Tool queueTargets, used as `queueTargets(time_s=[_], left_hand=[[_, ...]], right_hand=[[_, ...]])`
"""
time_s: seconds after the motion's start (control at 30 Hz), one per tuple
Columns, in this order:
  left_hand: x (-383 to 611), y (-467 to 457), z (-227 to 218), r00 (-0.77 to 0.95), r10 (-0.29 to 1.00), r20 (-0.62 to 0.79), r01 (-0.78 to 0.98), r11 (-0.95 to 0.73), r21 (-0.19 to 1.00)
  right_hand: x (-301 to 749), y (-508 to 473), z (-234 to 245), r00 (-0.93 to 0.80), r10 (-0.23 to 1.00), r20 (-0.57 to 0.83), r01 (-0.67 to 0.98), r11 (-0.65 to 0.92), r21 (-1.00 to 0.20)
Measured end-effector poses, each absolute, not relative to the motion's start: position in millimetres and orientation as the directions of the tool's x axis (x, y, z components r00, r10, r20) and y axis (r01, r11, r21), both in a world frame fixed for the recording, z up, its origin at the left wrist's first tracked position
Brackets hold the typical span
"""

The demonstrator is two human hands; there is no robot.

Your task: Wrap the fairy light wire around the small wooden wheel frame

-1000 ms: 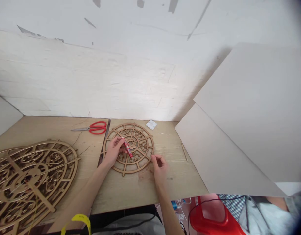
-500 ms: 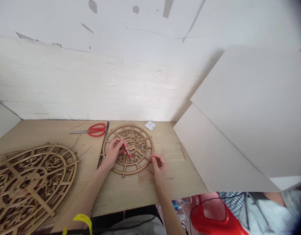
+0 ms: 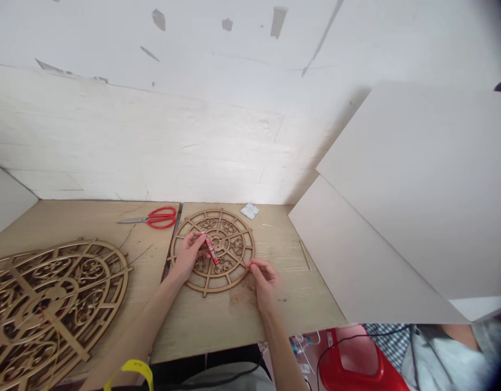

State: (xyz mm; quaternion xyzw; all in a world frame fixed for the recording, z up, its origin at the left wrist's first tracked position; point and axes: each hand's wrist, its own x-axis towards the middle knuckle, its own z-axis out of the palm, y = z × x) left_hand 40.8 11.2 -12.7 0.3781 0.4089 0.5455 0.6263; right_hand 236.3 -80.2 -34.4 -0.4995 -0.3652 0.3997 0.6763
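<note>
The workbench (image 3: 218, 328) extended under both hands, and the white boards (image 3: 413, 179) stood to the right of the grip, forming a side screen. Left of the left forearm lay a group of large fretwork discs (image 3: 67, 332), apparently set aside to free the space between the hands. The smaller fretwork disc (image 3: 223, 245) lay flat directly beneath the grip, a position that presumably kept it steady and within reach of both hands. Scissors (image 3: 149, 219) rested beyond and left of the left hand (image 3: 187, 255), away from the disc. That hand pinched a red-and-white tube (image 3: 212, 251) between thumb and fingers, tilted over the disc, probably to keep its lower end visible. The right hand (image 3: 265, 277) was at the disc's near right rim, thumb and forefinger close together; whether they met or pinched something fine could not be told. A small white packet (image 3: 249, 210) lay beyond the right hand. The left hand hid part of the disc's left side, the frame edge cut off the large discs, and the tube's lettering was illegible.
</note>
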Motion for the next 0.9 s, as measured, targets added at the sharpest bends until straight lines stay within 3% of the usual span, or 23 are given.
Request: queueTargets(time_s=[0.4, 0.9], left_hand=[[40.6, 12.1, -13.3, 0.064, 0.991, -0.119, -0.378, 0.135, 0.916], [40.1, 11.9, -13.5, 0.067, 0.992, -0.111, -0.381, 0.128, 0.916]], right_hand=[[241.9, -73.5, -35.9, 0.349, 0.936, -0.054, -0.443, 0.115, -0.889], [241.3, -73.9, -34.0, 0.357, 0.934, -0.012, -0.362, 0.127, -0.923]])
